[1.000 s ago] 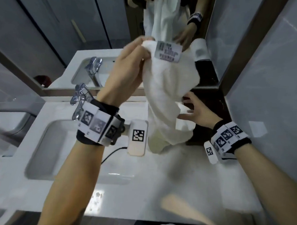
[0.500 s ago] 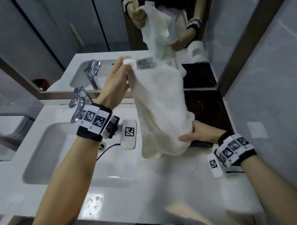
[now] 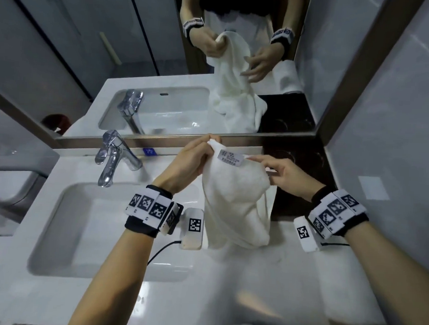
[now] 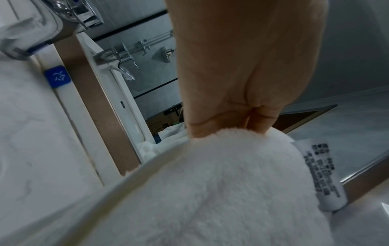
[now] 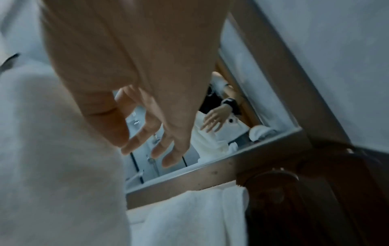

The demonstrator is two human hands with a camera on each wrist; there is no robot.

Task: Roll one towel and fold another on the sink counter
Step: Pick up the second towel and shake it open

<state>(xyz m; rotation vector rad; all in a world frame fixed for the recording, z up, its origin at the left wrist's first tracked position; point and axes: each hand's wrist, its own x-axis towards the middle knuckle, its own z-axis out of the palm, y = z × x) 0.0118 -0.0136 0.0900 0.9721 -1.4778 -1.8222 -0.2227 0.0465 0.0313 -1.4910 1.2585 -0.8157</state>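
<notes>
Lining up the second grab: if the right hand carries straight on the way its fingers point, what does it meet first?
Probably the towel itself: the right hand points left, fingers open, toward the top edge by the label. Depth is unclear; the wrist view suggests a small gap.

The sink [image 3: 58,229] is set in the left part of the desk [image 3: 227,298]. The tap [image 3: 113,158] stands behind the sink, and the mirror [image 3: 163,62] is on the wall behind the tap. The towel [image 3: 236,200] hangs over the desk, to the right of the sink. The left hand [image 3: 189,161] is at its top left corner. The right hand [image 3: 281,175] is at its right edge. A second towel [image 5: 189,216] lies behind it, by the mirror.
</notes>
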